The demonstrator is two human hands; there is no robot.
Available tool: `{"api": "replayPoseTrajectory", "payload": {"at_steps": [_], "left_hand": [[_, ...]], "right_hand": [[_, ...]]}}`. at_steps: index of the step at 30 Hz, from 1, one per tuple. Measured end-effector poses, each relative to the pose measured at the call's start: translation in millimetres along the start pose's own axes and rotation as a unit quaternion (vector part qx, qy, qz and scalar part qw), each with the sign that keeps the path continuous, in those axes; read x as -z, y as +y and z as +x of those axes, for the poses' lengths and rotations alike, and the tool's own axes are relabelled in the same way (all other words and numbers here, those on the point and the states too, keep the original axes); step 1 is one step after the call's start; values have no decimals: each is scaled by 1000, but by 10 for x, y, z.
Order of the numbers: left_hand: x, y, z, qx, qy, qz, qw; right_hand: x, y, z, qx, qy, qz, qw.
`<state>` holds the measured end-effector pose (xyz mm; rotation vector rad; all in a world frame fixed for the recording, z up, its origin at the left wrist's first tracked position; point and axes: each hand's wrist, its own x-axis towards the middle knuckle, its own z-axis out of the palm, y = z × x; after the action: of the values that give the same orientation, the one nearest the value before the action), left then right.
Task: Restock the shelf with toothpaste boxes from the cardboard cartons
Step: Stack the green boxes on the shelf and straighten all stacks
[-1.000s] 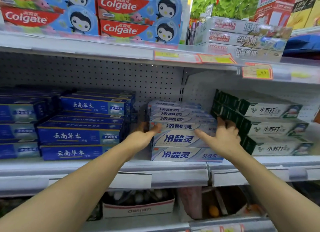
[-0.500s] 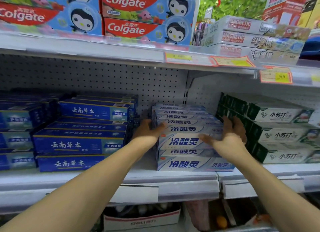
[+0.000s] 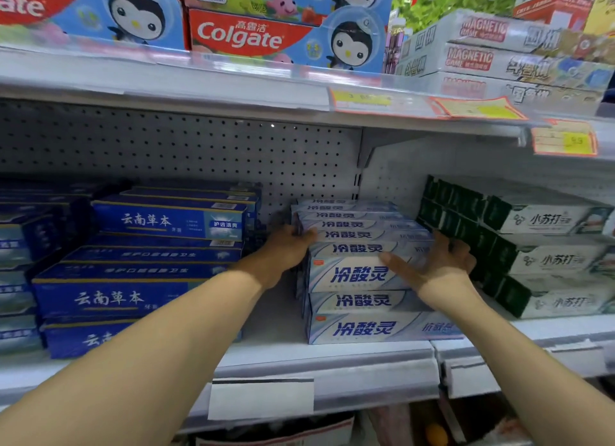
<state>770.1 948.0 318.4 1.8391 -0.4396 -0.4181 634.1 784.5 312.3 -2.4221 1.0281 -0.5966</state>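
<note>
Both hands are at the middle stack of pale blue-white toothpaste boxes [image 3: 359,276] on the shelf [image 3: 326,355], one at each end of its upper rows. The left hand [image 3: 283,249] lies against the stack's left end, and whether its fingers curl round a box or only press flat cannot be told, since they are hidden behind the end. The right hand [image 3: 439,262] cups the stack's right end, thumb stretched across the front face of the upper box and fingers bent round the far end, so it appears to hold that box. Judging by this, the step in hand is squaring or seating boxes already on the shelf; the stack stands several rows deep and two boxes high at the front, so this brand looks largely stocked, though there is room above it. No cardboard carton with toothpaste shows clearly, so what remains to unload cannot be judged. The stack's boxes read 冷酸灵. Left of the stack lie dark blue boxes [image 3: 139,299] marked 云南草本; right of it, green-and-white boxes [image 3: 545,262] marked 小苏打. Above the stack, on the upper shelf, sit Colgate boxes [image 3: 286,36] with a penguin figure, and white packs printed MAGNETIC GAME [image 3: 492,59].
</note>
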Motion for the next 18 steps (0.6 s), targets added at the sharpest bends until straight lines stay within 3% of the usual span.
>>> {"api": "replayPoseTrajectory", "payload": {"at_steps": [6,12,18], "left_hand": [[105,60,240,20,38,7,999],[137,163,485,60,17,12,998],[125,187,514,98,-22,-9,995]], "right_hand": [[-23,-12,-23,56,66,-28,996],[-42,-70,77,25,-10,-44,999],[23,-92,109,46,-31,-79,995]]}}
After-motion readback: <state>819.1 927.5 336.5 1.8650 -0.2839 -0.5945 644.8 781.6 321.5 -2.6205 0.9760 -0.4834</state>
